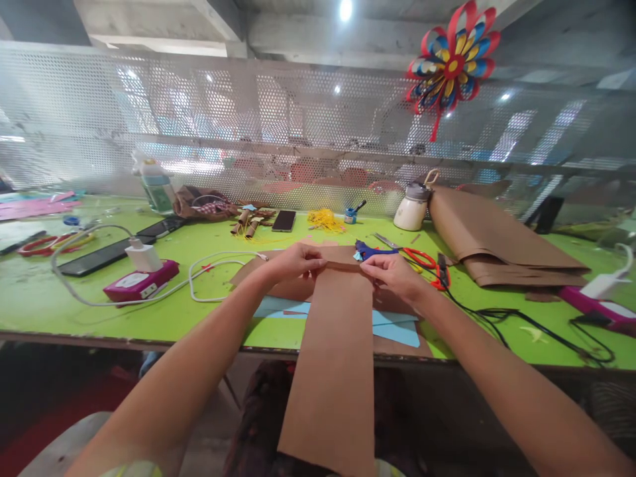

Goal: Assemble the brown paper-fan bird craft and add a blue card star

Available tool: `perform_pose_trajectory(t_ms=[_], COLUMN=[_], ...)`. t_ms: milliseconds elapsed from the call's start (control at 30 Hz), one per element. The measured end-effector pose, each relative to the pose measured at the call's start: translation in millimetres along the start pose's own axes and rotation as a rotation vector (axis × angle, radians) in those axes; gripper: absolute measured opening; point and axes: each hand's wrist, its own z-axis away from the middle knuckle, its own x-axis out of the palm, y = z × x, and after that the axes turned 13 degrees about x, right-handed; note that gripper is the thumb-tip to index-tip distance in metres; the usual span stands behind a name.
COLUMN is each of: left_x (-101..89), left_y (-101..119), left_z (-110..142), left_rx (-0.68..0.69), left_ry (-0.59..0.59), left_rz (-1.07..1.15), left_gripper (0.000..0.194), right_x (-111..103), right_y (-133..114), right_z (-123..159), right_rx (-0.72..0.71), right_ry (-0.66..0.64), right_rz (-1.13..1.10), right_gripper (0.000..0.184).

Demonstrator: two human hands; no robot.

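Note:
A long strip of brown paper runs from the green table down over its front edge toward my lap. My left hand pinches the strip's far left corner. My right hand pinches the far right corner. The far edge of the strip looks folded over between my fingers. Under the strip lie light blue paper pieces and another brown sheet. Red-handled scissors and a blue-handled pair lie just beyond my right hand.
A stack of brown paper sheets lies at the right, with a white jar beside it. A pink box with a white charger and cables sits left. Phones, yellow threads and a bottle stand near the perforated screen. A paper flower hangs above.

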Motion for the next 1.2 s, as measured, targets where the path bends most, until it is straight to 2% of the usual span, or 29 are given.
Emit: perform_pose_trajectory(t_ms=[300,500,667,800,867,1000,1100,1200], left_x=[1.0,-0.2,4.8,8.3,10.2,20.3,32.4,42.5], left_y=[-6.3,-12.2,-13.2,-4.2,-0.6,3.0,5.7,8.4], left_z=[-1.2,-1.4,-3.0,-2.2,-1.2,-0.9,-2.1,-2.2], left_rx=[0.027,0.001,-0.017,0.009,0.026,-0.008,-0.067,-0.117], left_ry=[0.063,0.023,-0.048,0.018,0.068,0.128,0.047,-0.051], left_rz=[0.131,0.221,0.175,0.120,0.242,0.647,0.868,0.989], left_gripper=[0.033,0.033,0.037,0.040,0.037,0.029,0.027,0.027], right_x=[-0.8,-3.5,-0.6,-0.1,-1.9,-2.1,2.4,6.0], right_y=[-3.7,-0.3,6.5,6.4,3.3,-4.7,-8.6,-11.5], right_z=[3.3,0.2,-1.3,-2.5,-2.8,2.0,9.9,16.0], right_rx=[-0.027,-0.011,0.046,0.042,0.013,-0.032,-0.051,-0.141], right_ry=[0.036,-0.038,-0.115,-0.126,-0.109,-0.125,-0.221,-0.244], right_rz=[0.023,-0.042,-0.118,-0.200,-0.248,-0.295,-0.233,-0.140], right_gripper=[0.030,0.031,0.029,0.029,0.030,0.040,0.053,0.034])
